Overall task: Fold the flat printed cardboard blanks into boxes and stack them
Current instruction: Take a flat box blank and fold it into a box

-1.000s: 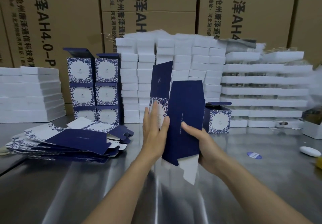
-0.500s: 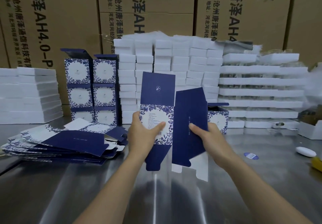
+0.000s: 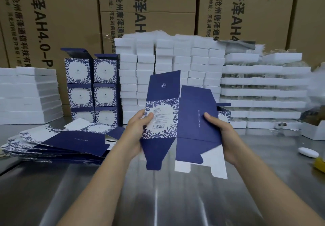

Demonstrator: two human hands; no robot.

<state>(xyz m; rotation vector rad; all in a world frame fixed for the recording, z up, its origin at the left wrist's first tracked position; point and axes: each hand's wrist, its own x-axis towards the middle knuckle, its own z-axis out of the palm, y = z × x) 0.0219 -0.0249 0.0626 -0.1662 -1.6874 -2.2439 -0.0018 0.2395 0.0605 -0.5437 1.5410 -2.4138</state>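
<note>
Cardboard blank [image 3: 177,120] held upright above the table [image 3: 158,199], gripped by left hand [image 3: 136,130] and right hand [image 3: 222,134], flat blanks [image 3: 58,141] stacked at nine o'clock.

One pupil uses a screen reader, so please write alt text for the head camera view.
Two hands, left and right, hold a partly opened blue printed box blank upright above a steel table. More flat blanks lie to the left, with folded boxes stacked behind.
</note>
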